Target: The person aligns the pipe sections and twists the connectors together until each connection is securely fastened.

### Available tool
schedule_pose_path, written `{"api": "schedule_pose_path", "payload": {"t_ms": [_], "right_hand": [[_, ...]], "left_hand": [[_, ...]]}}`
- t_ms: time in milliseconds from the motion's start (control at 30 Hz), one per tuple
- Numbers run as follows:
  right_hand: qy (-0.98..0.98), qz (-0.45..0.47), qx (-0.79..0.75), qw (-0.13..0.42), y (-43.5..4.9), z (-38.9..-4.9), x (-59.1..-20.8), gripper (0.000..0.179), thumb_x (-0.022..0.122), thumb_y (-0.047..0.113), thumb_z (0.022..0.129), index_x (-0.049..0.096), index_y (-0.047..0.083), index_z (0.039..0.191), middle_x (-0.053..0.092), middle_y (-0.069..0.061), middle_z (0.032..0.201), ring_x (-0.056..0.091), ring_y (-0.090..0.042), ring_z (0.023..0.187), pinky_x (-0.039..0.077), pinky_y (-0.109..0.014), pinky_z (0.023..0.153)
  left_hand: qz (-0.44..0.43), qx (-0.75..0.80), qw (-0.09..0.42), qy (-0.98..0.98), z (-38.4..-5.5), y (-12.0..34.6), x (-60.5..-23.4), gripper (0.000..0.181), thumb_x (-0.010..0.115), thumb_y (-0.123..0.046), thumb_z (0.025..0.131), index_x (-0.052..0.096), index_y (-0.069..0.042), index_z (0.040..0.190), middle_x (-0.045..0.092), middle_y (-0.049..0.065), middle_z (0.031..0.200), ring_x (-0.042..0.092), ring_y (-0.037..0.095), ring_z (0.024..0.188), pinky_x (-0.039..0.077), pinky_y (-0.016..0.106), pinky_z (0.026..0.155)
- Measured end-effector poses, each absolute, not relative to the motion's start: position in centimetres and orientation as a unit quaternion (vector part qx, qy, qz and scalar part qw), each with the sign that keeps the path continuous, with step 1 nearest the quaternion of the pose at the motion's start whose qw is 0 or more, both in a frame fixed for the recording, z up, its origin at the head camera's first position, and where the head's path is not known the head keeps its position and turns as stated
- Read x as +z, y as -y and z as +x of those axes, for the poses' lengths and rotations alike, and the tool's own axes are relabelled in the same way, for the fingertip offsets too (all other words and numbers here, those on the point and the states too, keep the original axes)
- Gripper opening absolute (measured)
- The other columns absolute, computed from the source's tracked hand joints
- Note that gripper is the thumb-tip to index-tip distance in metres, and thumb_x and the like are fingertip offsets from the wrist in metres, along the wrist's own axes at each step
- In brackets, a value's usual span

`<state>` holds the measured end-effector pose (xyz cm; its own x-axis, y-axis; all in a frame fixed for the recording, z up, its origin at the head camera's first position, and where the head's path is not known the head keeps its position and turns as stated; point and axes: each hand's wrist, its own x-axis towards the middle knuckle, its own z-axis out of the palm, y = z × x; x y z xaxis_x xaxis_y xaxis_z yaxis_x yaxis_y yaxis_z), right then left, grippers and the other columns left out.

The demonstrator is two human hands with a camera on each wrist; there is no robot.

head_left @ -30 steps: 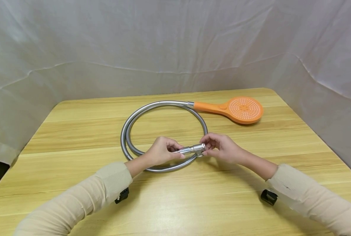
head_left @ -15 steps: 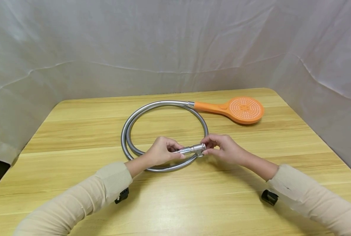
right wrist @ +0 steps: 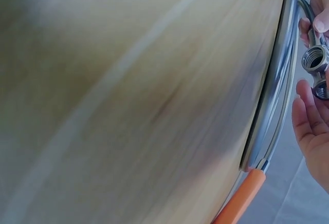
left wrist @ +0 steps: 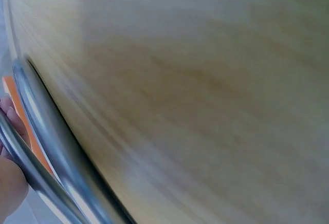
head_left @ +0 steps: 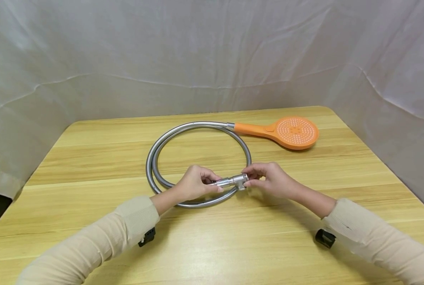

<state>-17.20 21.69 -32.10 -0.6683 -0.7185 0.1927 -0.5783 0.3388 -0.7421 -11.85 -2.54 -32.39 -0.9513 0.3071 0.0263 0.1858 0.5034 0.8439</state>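
Note:
In the head view, a chrome tee fitting (head_left: 238, 179) sits at the end of a flexible metal shower hose (head_left: 149, 160), low over the coil's front right. My left hand (head_left: 190, 183) pinches the hose's end nut (head_left: 223, 182) between thumb and fingers. On the other side, my right hand (head_left: 271, 180) pinches the tee's right end with thumb and fingertips. Threaded openings of the tee (right wrist: 313, 58) face the right wrist camera. An orange shower head (head_left: 295, 133) lies face up behind, its handle joined to the hose's other end.
Hose loops lie coiled on the wooden table (head_left: 212, 245) around and beneath the hands. Pale cloth (head_left: 212, 51) hangs behind and at both sides of the table. Dark wrist cameras (head_left: 325, 238) hang below the sleeves.
The tee has turned slightly about its length, so its side branch now faces more toward the head camera. Both hands stay in nearly the same place; hose coil and shower head have not moved.

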Motion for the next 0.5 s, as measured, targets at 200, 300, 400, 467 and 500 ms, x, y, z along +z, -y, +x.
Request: {"api": "schedule_pose_path", "payload": {"t_ms": [200,300,400,467,500], "right_hand": [[-0.812,-0.374,-0.436,0.102,-21.69,-17.21,-31.96,0.029,0.072,0.005,0.077,0.066,-0.006,0.103,0.071,-0.014,0.092,0.064,-0.007,0.078,0.052,-0.02,0.07],[-0.811,-0.367,-0.441,0.109,-21.66,-17.18,-31.88,0.03,0.072,0.005,0.077,0.066,-0.007,0.103,0.071,-0.016,0.093,0.065,-0.008,0.079,0.052,-0.02,0.071],[-0.811,-0.361,-0.446,0.114,-21.64,-17.25,-31.89,0.03,0.072,0.005,0.077,0.066,-0.008,0.104,0.071,-0.017,0.093,0.066,-0.009,0.08,0.053,-0.019,0.072],[-0.81,-0.358,-0.448,0.118,-21.63,-17.34,-31.95,0.03,0.072,0.004,0.077,0.066,-0.008,0.104,0.071,-0.017,0.094,0.067,-0.01,0.081,0.053,-0.019,0.073],[-0.809,-0.357,-0.451,0.12,-21.63,-17.39,-32.0,0.03,0.072,0.004,0.077,0.065,-0.008,0.104,0.071,-0.017,0.094,0.067,-0.01,0.081,0.053,-0.019,0.073]], "left_hand": [[0.139,0.476,0.064,-0.866,-11.84,2.53,-32.37,0.019,0.077,-0.009,0.074,0.072,0.0,0.09,0.072,0.011,0.081,0.053,0.005,0.057,0.045,0.017,0.05],[0.137,0.475,0.065,-0.867,-11.81,2.53,-32.33,0.018,0.077,-0.01,0.075,0.072,0.0,0.09,0.072,0.011,0.081,0.052,0.006,0.057,0.044,0.017,0.05],[0.136,0.475,0.066,-0.867,-11.81,2.53,-32.32,0.018,0.077,-0.01,0.075,0.072,-0.001,0.09,0.072,0.01,0.081,0.053,0.006,0.057,0.044,0.017,0.05],[0.137,0.475,0.066,-0.867,-11.81,2.54,-32.35,0.018,0.077,-0.01,0.075,0.072,-0.001,0.089,0.072,0.01,0.081,0.052,0.006,0.057,0.044,0.017,0.05],[0.137,0.474,0.065,-0.867,-11.82,2.55,-32.38,0.018,0.077,-0.01,0.075,0.072,-0.001,0.089,0.072,0.01,0.081,0.052,0.005,0.057,0.044,0.017,0.05]]}}
